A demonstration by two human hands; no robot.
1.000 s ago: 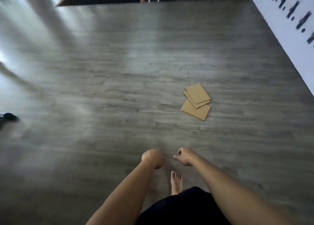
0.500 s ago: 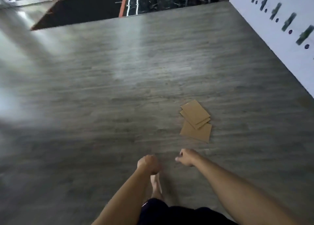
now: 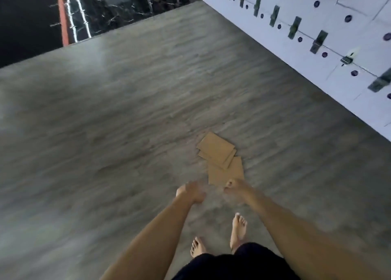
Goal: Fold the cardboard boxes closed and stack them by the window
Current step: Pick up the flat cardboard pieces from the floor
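So the flattened cardboard boxes are just lying on the grey wood-look floor, a bit right of centre. Looks like three flat tan sheets in a loose overlapping pile: two fanned on top at the far end, and one bigger sheet poking out toward the near side. None of them are folded up, they're all totally flat.

Both arms are stretched out forward over the floor. The left hand is to the left of the pile, not touching any cardboard, and its fingers look curled in with nothing in them, though it's motion-blurred so the details are mushy. The right hand sits right at the near edge of the bottom sheet in the picture, fingers bunched or curled too. Honestly can't tell if it's actually touching the cardboard or just above it, and I don't see it holding anything.

Two bare feet are on the floor at the near edge, the right foot further forward than the left foot, with dark shorts at the bottom.

A white tiled wall with dark marks runs along the right side, and there's a dark marbled surface at the far end.
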